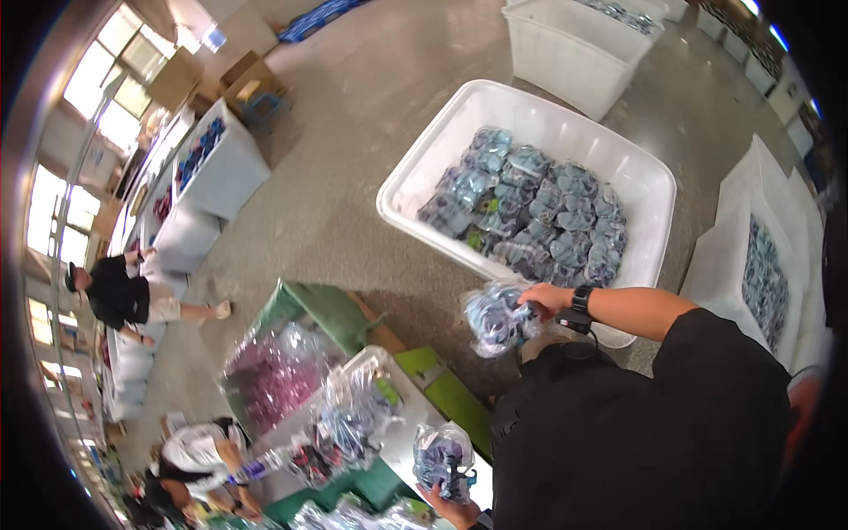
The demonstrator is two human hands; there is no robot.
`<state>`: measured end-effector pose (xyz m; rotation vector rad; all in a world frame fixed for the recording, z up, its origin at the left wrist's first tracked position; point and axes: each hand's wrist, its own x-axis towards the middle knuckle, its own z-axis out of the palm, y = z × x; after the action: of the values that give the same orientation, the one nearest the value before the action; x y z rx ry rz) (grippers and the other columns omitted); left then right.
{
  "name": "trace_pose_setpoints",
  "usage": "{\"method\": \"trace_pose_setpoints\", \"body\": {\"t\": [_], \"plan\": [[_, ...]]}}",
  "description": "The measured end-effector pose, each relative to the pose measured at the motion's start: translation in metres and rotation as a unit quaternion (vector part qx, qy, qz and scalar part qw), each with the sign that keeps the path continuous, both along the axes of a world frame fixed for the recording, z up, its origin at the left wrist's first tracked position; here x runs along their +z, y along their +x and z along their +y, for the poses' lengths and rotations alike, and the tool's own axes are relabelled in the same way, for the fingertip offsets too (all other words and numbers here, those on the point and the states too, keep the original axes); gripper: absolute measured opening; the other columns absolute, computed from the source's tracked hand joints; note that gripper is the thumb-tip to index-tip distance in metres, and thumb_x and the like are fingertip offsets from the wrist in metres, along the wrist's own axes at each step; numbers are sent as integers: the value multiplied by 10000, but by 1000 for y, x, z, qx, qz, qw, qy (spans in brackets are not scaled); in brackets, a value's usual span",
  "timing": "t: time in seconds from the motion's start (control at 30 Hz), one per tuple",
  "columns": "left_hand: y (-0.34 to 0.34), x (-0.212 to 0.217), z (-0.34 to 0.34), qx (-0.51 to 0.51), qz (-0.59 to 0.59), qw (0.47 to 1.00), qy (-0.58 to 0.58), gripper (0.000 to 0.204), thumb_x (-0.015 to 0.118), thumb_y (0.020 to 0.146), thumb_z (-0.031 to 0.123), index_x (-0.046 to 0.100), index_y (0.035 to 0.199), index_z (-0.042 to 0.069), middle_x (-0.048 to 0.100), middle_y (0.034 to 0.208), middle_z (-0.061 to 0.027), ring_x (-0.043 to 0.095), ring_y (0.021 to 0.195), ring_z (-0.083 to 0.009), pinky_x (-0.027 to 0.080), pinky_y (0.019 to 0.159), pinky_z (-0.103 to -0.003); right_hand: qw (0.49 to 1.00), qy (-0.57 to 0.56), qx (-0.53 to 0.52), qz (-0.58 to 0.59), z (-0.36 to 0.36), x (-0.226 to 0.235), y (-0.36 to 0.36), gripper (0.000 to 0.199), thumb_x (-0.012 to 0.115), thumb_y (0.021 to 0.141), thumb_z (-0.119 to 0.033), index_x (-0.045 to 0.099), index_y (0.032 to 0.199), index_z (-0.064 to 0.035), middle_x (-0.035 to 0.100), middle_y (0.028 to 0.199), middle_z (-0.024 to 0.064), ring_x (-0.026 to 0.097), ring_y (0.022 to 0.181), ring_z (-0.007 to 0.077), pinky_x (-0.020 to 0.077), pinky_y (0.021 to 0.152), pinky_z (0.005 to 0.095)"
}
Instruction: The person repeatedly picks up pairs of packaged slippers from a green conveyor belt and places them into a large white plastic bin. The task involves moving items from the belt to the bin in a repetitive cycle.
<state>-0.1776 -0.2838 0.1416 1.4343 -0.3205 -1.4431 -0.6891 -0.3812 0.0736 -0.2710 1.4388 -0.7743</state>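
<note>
My right hand [549, 300], with a dark watch on the wrist, grips a crinkled clear plastic bag [496, 318] with pale blue and purple contents. That bag is beside the near rim of a large white tub [402, 172]. Inside the tub lie many similar bluish-grey bagged items [552, 208]; what they are cannot be made out. Lower down, my left hand [453, 510] holds another clear bag [442, 459] with greyish-purple contents and a dark piece at its side, over the pale worktable [408, 415]. The fingers of the left hand are partly hidden under the bag.
More clear bags [353, 415] lie on the worktable, next to a green-lined box [305, 305] of pink bagged items. White bins [565, 57] stand beyond the tub and at the right [720, 256]. A person [124, 291] stands at left; another [199, 455] bends at lower left.
</note>
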Motion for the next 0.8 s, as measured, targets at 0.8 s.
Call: {"method": "trace_pose_setpoints", "body": {"t": [0.8], "plan": [[-154, 34, -122, -269, -247, 926, -94, 511, 575, 867, 142, 412, 1350, 102, 375, 1480, -151, 458, 1290, -335, 465, 1003, -457, 983, -113, -18, -144, -138, -53, -122, 434, 645, 928, -364, 548, 1159, -9, 671, 1005, 150, 689, 823, 224, 590, 662, 360]]}}
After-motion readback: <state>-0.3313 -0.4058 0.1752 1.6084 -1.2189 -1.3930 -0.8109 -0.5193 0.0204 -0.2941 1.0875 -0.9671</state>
